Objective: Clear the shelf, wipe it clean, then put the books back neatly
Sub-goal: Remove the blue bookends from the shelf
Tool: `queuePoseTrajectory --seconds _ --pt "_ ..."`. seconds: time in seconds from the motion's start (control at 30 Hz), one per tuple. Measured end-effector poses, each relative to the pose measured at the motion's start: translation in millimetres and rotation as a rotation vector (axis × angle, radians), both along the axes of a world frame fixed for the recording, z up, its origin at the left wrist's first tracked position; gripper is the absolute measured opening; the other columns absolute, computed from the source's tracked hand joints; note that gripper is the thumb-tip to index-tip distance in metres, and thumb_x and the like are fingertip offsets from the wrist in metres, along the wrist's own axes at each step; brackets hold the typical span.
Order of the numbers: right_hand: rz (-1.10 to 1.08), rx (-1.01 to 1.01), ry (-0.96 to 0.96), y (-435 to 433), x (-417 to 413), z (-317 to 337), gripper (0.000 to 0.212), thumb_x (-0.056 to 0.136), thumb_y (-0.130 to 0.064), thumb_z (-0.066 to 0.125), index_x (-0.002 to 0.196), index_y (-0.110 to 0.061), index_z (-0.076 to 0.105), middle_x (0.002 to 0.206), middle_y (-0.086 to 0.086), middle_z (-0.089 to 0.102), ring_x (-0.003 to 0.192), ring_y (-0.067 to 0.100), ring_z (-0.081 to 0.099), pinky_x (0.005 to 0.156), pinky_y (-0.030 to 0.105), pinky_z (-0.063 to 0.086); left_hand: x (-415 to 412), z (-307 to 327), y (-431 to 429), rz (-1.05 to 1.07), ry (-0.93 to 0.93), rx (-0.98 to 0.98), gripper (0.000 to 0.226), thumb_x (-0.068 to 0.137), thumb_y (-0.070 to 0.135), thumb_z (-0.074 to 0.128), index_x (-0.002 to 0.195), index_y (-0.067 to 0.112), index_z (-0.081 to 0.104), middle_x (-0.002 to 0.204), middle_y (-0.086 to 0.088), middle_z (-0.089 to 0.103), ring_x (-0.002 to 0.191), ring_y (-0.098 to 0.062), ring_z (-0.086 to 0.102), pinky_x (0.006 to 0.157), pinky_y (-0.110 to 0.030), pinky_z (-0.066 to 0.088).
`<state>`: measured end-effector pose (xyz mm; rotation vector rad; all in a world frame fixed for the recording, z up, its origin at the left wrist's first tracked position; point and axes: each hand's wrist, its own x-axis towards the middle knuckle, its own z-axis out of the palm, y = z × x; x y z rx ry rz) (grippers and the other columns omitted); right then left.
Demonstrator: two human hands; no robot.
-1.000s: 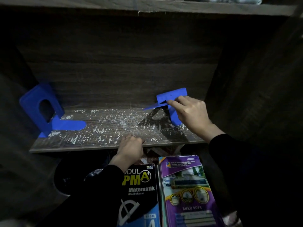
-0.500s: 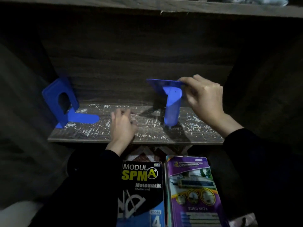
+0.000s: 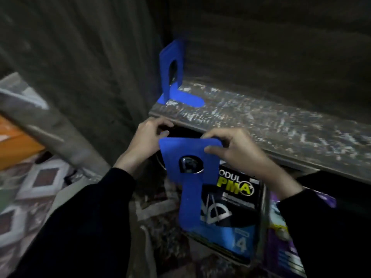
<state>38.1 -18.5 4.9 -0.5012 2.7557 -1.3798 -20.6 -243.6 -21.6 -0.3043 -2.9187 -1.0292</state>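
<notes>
A blue bookend (image 3: 190, 177) hangs in front of the shelf, below its front edge. My right hand (image 3: 239, 153) pinches its top right corner, and my left hand (image 3: 146, 141) holds its top left corner from behind. The wooden shelf (image 3: 281, 121) is speckled with white dust and bears no books. A second blue bookend (image 3: 172, 77) stands upright at the shelf's left end against the side wall. Below the shelf lie a black maths book (image 3: 236, 197) and a purple book (image 3: 281, 227), partly hidden by the held bookend and my right arm.
A patterned mat (image 3: 34, 187) covers the floor at the left. An orange object (image 3: 14, 145) shows at the far left edge. The cabinet's side panel (image 3: 90, 67) rises left of the shelf.
My right hand lifted the right bookend off the shelf and brought it down in front of the shelf. My left hand left the shelf surface and took its other corner. The view swung left.
</notes>
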Motion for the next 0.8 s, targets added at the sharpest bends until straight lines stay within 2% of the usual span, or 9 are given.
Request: queuePoseTrajectory --seconds 0.13,0.23,0.37,0.43,0.5,0.57,0.67,0.73,0.8 --pt "0.101 0.035 -0.075 -31 -5 -71 0.017 0.08 -0.016 0.071 0.09 -0.029 0.067 0.09 -0.016 0.068 0.088 0.005 0.065 0.079 0.041 0.051 3 -28 -34 0.025 -0.128 -0.058 0.025 0.086 0.003 0.062 0.104 0.018 0.07 0.105 -0.004 0.067 0.099 -0.016 0.062 0.089 -0.023 0.044" --pt "0.098 0.056 -0.119 -48 -5 -123 0.015 0.08 -0.021 0.069 0.093 -0.028 0.068 0.088 -0.011 0.069 0.084 0.011 0.065 0.078 0.038 0.051 2 -34 -43 0.015 -0.098 -0.065 0.024 0.085 0.004 0.063 0.104 0.017 0.071 0.1 -0.002 0.069 0.09 -0.009 0.06 0.082 -0.018 0.041" --pt "0.086 0.231 -0.117 -67 4 -190 0.02 0.087 -0.015 0.065 0.106 -0.019 0.071 0.096 -0.001 0.072 0.091 0.022 0.066 0.071 0.029 0.044 -1 -41 -43 -0.06 -0.144 -0.135 0.025 0.086 0.01 0.062 0.109 0.017 0.069 0.096 -0.003 0.066 0.092 -0.017 0.061 0.085 -0.027 0.046" --pt "0.03 0.302 -0.039 -76 12 -214 0.025 0.084 -0.015 0.063 0.107 -0.021 0.072 0.089 0.005 0.074 0.08 0.026 0.068 0.064 0.031 0.046 -4 -43 -40 -0.129 -0.2 -0.166 0.027 0.087 0.013 0.063 0.114 0.018 0.067 0.098 -0.004 0.065 0.096 -0.021 0.062 0.087 -0.03 0.047" --pt "-0.029 0.33 0.054 -86 22 -228 0.031 0.076 -0.018 0.058 0.102 -0.024 0.075 0.078 0.003 0.074 0.063 0.022 0.066 0.051 0.027 0.043 -6 -42 -34 -0.186 -0.25 -0.181 0.029 0.089 0.017 0.063 0.118 0.021 0.065 0.101 -0.004 0.064 0.095 -0.018 0.061 0.088 -0.028 0.047" --pt "-0.041 0.388 0.094 -93 32 -245 0.042 0.071 -0.018 0.048 0.104 -0.024 0.075 0.078 0.003 0.074 0.055 0.021 0.063 0.042 0.026 0.038 -8 -42 -28 -0.226 -0.283 -0.188 0.03 0.09 0.021 0.062 0.121 0.023 0.063 0.107 -0.005 0.064 0.091 -0.013 0.057 0.088 -0.026 0.046" --pt "-0.081 0.36 -0.025 -95 45 -275 0.066 0.063 0.0 0.054 0.123 -0.026 0.064 0.079 0.012 0.072 0.049 0.032 0.061 0.037 0.026 0.038 -12 -44 -19 -0.265 -0.337 -0.198 0.032 0.092 0.025 0.06 0.124 0.025 0.06 0.113 -0.005 0.062 0.088 -0.009 0.051 0.082 -0.022 0.043" --pt "-0.107 0.348 -0.092 -92 50 -289 0.078 0.063 0.003 0.054 0.133 -0.031 0.051 0.078 0.014 0.07 0.046 0.033 0.058 0.036 0.029 0.039 -14 -47 -15 -0.279 -0.367 -0.212 0.034 0.092 0.026 0.06 0.126 0.026 0.058 0.116 -0.005 0.061 0.088 -0.008 0.05 0.08 -0.021 0.04" --pt "-0.104 0.335 -0.122 -89 52 -295 0.08 0.062 0.002 0.054 0.134 -0.032 0.046 0.071 0.014 0.068 0.043 0.032 0.057 0.034 0.028 0.036 -15 -49 -12 -0.281 -0.368 -0.228 0.035 0.092 0.027 0.06 0.127 0.027 0.057 0.117 -0.005 0.061 0.089 -0.008 0.048 0.081 -0.02 0.039"
